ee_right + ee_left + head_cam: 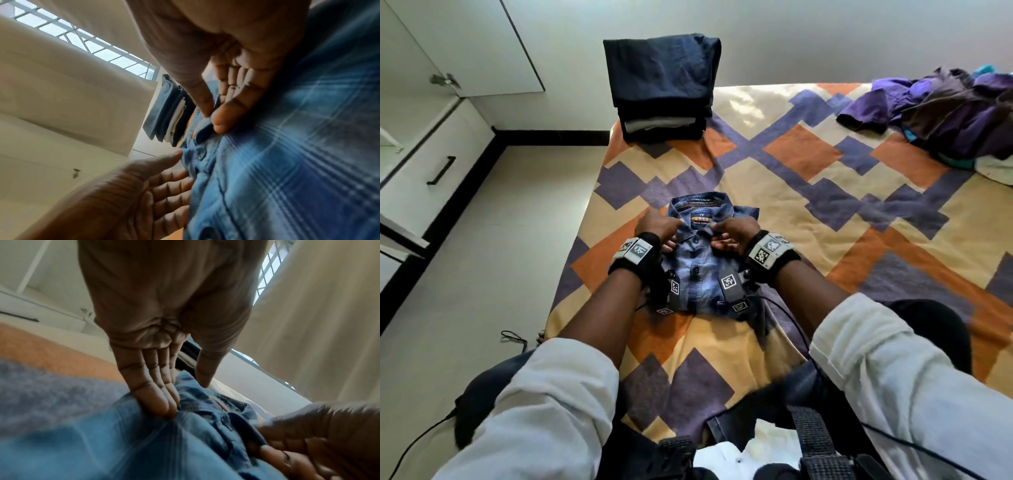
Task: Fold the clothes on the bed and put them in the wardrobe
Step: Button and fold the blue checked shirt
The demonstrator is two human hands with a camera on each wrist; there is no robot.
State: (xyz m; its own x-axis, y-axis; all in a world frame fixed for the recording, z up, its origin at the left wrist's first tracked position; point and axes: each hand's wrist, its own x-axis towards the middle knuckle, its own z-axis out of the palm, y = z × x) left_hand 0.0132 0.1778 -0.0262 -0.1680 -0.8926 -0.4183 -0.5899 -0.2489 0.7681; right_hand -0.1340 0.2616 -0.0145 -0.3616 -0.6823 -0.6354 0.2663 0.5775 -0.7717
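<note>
The left hand (656,224) sits just left of centre in the head view, on the collar end of a folded blue plaid shirt (697,270). In the left wrist view its fingers (156,395) are straight and held together, their tips pressing into the cloth, with the thumb apart and pointing down at the collar. The right hand (732,233) sits just right of centre, opposite the left. In the right wrist view its thumb and fingers (222,118) pinch the edge of the collar near the top button. The two hands are near each other, with the buttoned placket between them. Both wrists wear black bands with grey tags, and white sleeves fill the lower corners of the head view.

The shirt lies buttons up at the centre of the frame, collar toward the top, on a bed (808,178) whose cover has orange, purple and cream blocks. Its lower half runs down between the wrists.

At top centre, at the bed's corner, stands a stack (662,89) of folded dark clothes with a pale piece low in it, well apart from the hands. At the upper right lies a loose heap (945,113) of purple and dark clothes. A white wardrobe (424,144) with a black handle takes the upper left, beside a pale floor.
</note>
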